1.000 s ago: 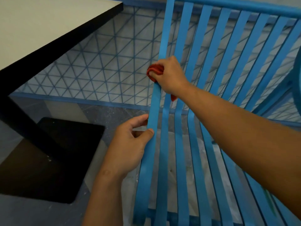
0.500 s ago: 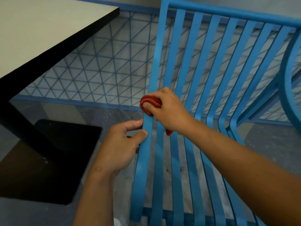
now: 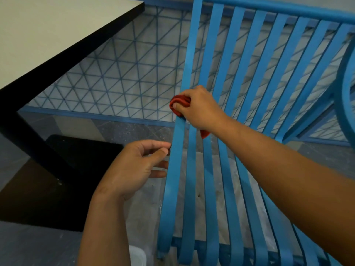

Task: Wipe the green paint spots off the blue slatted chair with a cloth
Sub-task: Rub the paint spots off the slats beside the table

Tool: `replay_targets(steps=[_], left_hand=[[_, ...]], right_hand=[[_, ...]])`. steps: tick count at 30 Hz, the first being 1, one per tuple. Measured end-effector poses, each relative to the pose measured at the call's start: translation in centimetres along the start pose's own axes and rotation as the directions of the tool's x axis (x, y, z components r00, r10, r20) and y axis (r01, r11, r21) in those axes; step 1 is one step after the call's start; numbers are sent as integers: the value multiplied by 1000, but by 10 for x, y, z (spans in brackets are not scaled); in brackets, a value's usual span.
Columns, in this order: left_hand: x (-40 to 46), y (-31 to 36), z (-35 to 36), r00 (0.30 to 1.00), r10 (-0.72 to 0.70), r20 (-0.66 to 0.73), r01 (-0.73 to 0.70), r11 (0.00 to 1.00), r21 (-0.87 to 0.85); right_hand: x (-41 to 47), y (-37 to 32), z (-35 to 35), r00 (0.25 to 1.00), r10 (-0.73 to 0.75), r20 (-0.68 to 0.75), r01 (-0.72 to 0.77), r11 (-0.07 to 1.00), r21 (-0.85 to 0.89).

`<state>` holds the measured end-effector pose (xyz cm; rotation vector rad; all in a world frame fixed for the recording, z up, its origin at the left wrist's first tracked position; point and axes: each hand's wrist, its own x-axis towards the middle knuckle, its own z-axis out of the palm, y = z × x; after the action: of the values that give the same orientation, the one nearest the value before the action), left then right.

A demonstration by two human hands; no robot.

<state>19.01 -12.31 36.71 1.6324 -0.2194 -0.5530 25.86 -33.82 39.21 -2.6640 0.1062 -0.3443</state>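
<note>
Right hand point(image 3: 199, 110) frame centre, clenching red cloth point(image 3: 179, 102) on outermost chair slat point(image 3: 173, 169); left hand point(image 3: 132, 169) relaxed beside slat. Advice: brace slat, rub firmly lengthwise.

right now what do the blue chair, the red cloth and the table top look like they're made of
Blue chair: probably painted metal; thin flat slats bent in smooth curves, with an even matte blue coat.
Red cloth: soft woven or knit fabric; it bunches into folds in the right hand.
Table top: looks like laminate board; a smooth pale matte face with a black edge band, though the core is hidden.
</note>
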Motion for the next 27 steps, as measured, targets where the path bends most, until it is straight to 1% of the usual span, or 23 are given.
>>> replay_targets(steps=[2,5,8,11,16,18,21,27], left_hand=[[0,0,0,1000,9,-13,-9,1000,10],[1,0,2,998,8,-63,-9,1000,-27],[0,0,3,995,-5,-100,-1,998,-64],[-1,3,6,991,-15,-133,0,994,-112],[1,6,16,990,37,-136,-51,994,-96],[2,6,18,991,56,-122,-65,996,-64],[2,5,20,993,79,-86,-83,996,-39],[6,-1,23,988,120,-100,-120,993,-3]], right_hand=[[-4,-2,-1,1000,-5,9,5,1000,-11],[-28,-8,-4,999,-32,23,32,999,-14],[-64,-16,-6,997,-48,62,46,998,34],[-100,-24,-7,997,-46,65,39,994,107],[-123,-31,-8,993,-52,102,37,989,141],[-119,-31,-9,994,-54,97,38,988,152],[-95,-23,-6,998,-42,44,36,991,132],[6,9,-2,999,-15,-47,16,999,29]])
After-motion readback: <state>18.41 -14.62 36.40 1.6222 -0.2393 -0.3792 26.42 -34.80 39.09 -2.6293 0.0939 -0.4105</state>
